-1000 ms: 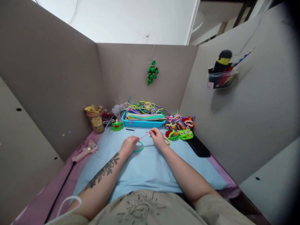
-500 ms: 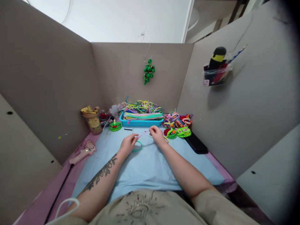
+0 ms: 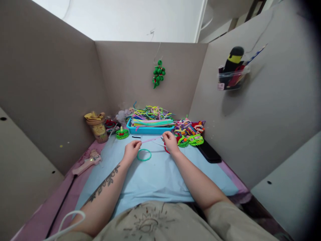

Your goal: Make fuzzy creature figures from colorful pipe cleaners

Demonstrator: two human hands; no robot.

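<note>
A pink pipe cleaner (image 3: 150, 139) is stretched between my two hands above the blue cloth (image 3: 155, 177). My left hand (image 3: 132, 148) pinches its left end with closed fingers. At the other end, my right hand (image 3: 170, 141) is closed on it, thumb and fingertips together. A teal pipe-cleaner ring (image 3: 144, 160) lies on the cloth just right of my left hand. Part of a red ring (image 3: 166, 148) shows beside my right hand, which hides the rest. A white strip (image 3: 158, 143) lies below the pink one, and a short black piece (image 3: 136, 137) lies farther back.
Behind my hands stands a blue tray (image 3: 150, 130) heaped with pipe cleaners. Finished fuzzy figures (image 3: 195, 140) sit at right beside a black case (image 3: 209, 153). A green figure (image 3: 122, 134), a cup (image 3: 97, 129) and a pink glue gun (image 3: 87, 164) are at left. Grey panels enclose the table.
My hands have moved apart, the left one leftward, so a longer stretch of pink pipe cleaner shows. The teal ring is now fully uncovered. The red ring shows by my right hand.
</note>
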